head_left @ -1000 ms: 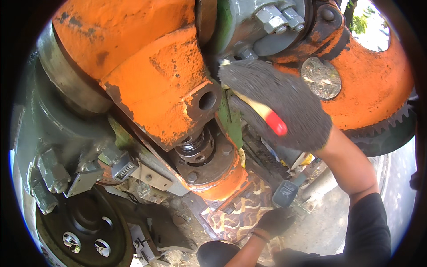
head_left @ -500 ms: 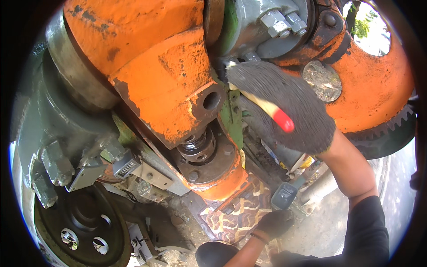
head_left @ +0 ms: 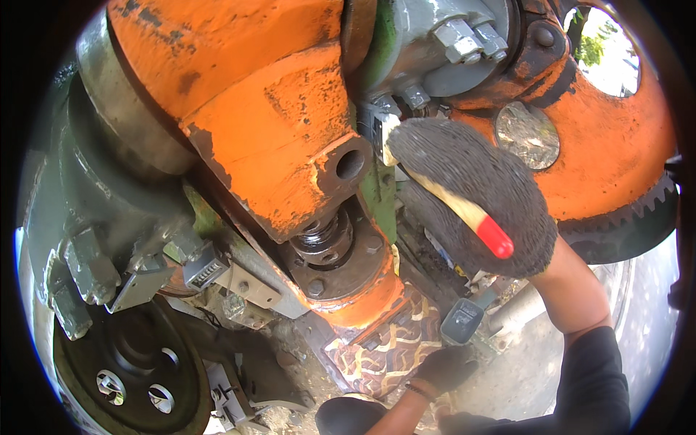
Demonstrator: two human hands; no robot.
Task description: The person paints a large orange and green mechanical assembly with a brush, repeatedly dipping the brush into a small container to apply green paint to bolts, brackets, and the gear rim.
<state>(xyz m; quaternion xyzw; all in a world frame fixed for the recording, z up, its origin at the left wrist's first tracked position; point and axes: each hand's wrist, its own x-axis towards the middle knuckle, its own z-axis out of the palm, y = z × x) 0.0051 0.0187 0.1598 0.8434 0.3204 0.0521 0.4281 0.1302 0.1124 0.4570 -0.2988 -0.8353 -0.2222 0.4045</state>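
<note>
My right hand (head_left: 475,188), in a dark knitted glove, is closed around a paintbrush (head_left: 457,203). The brush has a pale wooden handle with a red end that points down and right. Its far end meets a small grey bracket (head_left: 375,127) below the grey bolted housing (head_left: 428,51); the bristles are mostly hidden. Left of the brush is a large chipped orange machine casting (head_left: 268,130) with a round hole. My left hand (head_left: 446,368), also dark-gloved, is low in the view beside a brown patterned cloth (head_left: 384,348); its fingers cannot be made out.
An orange wheel (head_left: 616,159) with a toothed rim curves on the right. A dark flywheel (head_left: 130,362) stands at lower left, below grey-green bolted parts (head_left: 90,264). Under the casting is a greasy threaded shaft (head_left: 322,239). A small grey box (head_left: 462,320) sits near my left hand.
My right hand has moved slightly right and down with the paintbrush, uncovering more of the grey bracket. My left hand has hardly moved.
</note>
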